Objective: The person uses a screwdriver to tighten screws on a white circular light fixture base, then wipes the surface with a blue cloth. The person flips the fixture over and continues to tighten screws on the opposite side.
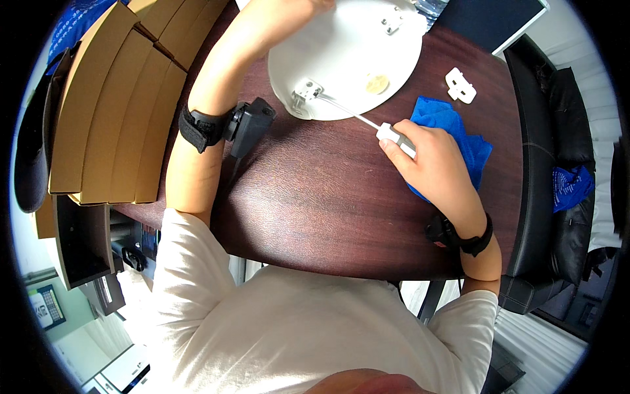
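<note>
Two bare hands are busy. The right hand (436, 164) is clamped on a slim white-handled screwdriver (396, 136), tip at a small white metal bracket (306, 92) on the round white disc-shaped plate (348, 56) at the far edge of the dark wooden table (315, 197). The left hand (308, 5) reaches over the plate's far rim; its grip is hidden. A crumpled blue cloth (459, 131) lies under the right hand.

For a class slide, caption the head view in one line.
Right hand drives a screwdriver into a bracket on a white round plate; left hand steadies the plate.
</note>
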A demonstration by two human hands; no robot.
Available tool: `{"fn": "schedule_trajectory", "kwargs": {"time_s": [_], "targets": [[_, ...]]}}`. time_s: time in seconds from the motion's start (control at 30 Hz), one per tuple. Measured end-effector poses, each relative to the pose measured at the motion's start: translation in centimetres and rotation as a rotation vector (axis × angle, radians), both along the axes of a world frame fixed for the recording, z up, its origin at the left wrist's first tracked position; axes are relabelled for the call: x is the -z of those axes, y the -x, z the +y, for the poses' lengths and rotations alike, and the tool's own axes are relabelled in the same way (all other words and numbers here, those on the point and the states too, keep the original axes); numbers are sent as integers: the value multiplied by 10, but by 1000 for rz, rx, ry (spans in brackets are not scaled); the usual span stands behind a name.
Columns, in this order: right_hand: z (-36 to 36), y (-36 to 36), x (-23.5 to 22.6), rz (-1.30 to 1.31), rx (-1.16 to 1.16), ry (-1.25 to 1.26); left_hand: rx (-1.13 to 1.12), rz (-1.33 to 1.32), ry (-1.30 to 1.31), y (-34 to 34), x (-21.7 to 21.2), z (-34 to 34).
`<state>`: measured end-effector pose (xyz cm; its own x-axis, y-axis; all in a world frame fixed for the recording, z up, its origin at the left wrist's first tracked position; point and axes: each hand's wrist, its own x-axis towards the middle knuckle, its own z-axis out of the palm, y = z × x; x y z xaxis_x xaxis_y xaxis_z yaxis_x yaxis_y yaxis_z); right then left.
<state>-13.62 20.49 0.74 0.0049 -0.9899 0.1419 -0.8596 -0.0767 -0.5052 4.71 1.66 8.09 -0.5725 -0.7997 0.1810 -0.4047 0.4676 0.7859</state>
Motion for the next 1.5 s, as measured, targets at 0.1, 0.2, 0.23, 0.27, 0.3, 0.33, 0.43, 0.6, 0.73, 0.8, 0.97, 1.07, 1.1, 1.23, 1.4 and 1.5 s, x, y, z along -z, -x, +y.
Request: {"fn": "schedule_trajectory", "kwargs": {"time_s": [0.1, 0.2, 0.23, 0.27, 0.3, 0.33, 0.43, 0.6, 0.73, 0.8, 0.97, 1.07, 1.1, 1.23, 1.4, 1.5], "targets": [[2, 0, -1, 11, 0, 2, 26, 4, -14, 1, 1, -2], [4, -1, -2, 23, -12, 26, 3, 23, -12, 2, 19, -16], [5, 0, -2, 26, -18, 39, -8, 26, 4, 1, 27, -20], [5, 0, -2, 38, -20, 47, -19, 28, 19, -1, 32, -22], [6, 2, -1, 51, -20, 53, -25, 18, 31, 0, 32, -22], [6, 2, -1, 63, -21, 60, -31, 7, 43, 0, 31, -21], [7, 2, -1, 60, -4, 54, -42, -8, 63, 1, 33, -22], [9, 2, -3, 64, -10, 70, -45, 5, 58, 0, 33, -21], [10, 0, -5, 55, -7, 62, -33, 2, 60, 0, 34, -23], [10, 0, -6, 57, -3, 53, -28, -7, 39, 1, 27, -19], [12, -2, -6, 92, -5, 88, -38, -48, -12, 5, -3, 7], [13, -4, -9, 96, -4, 89, -62, -58, -17, 5, 5, -1], [13, -4, -9, 102, -9, 94, -64, -51, 26, 3, 12, -6], [13, -4, -7, 115, -24, 120, -55, -49, 77, 3, 17, -10], [13, -3, -7, 91, -3, 102, -24, -58, 22, 2, -3, 7], [13, -2, -7, 103, -2, 110, -46, -61, 7, 4, 7, -3]]}}
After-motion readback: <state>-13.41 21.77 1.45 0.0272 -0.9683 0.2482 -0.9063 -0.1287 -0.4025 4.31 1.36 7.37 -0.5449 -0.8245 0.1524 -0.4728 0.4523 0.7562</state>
